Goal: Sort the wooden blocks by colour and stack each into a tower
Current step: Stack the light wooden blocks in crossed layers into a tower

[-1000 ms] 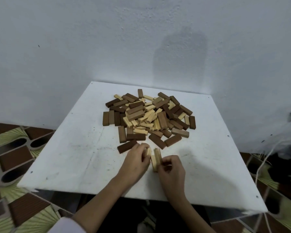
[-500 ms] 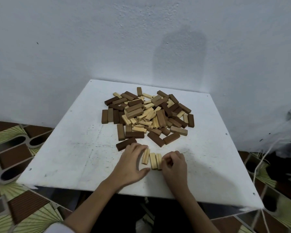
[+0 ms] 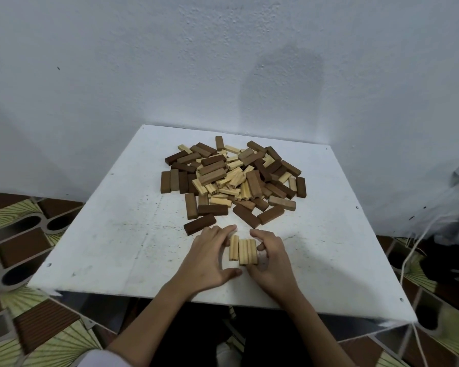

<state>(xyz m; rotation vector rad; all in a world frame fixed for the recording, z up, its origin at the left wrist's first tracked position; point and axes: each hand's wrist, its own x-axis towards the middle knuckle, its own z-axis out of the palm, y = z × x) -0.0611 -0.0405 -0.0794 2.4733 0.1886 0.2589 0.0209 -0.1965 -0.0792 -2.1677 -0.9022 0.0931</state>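
Three light wooden blocks (image 3: 243,250) lie flat side by side near the table's front edge, the left one a small gap from the other two. My left hand (image 3: 210,258) lies on their left with its fingers stretched against the left block. My right hand (image 3: 272,260) cups the right pair, fingers curled at their side and thumb at their near end. Behind them is the mixed pile (image 3: 233,178) of dark brown, mid brown and light blocks. A dark block (image 3: 199,224) lies just beyond my left fingers.
The white square table (image 3: 104,247) stands against a pale wall. Patterned floor tiles (image 3: 24,234) show on both sides. Thin white cords (image 3: 414,250) and a dark bundle are off the table's right edge.
The light blocks, held upright between my hands a second ago, now lie flat in a row. Both hands have closed in on the row from either side.
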